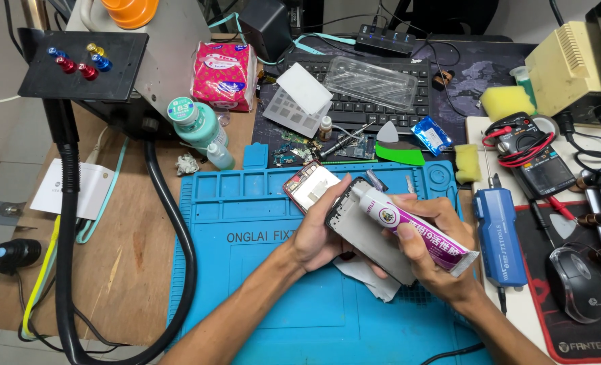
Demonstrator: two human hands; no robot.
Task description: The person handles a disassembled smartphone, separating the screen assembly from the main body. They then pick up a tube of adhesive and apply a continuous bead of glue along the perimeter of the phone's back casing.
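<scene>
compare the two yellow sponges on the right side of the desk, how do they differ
The upper yellow sponge is the larger block, lying flat by the cream box. The lower yellow sponge is smaller and narrower, its long side running away from the camera, and sits at the edge of the blue mat. The upper one looks brighter; the lower one is paler. Both are soft yellow foam, and neither touches the hands.

You are working under bright, even light from overhead, so shadows are staying soft and short beneath your forearms. Glare is catching the clear plastic tray (370,81) (and a phone's pale back). Focus is holding sharp; edges are bending slightly.
</scene>
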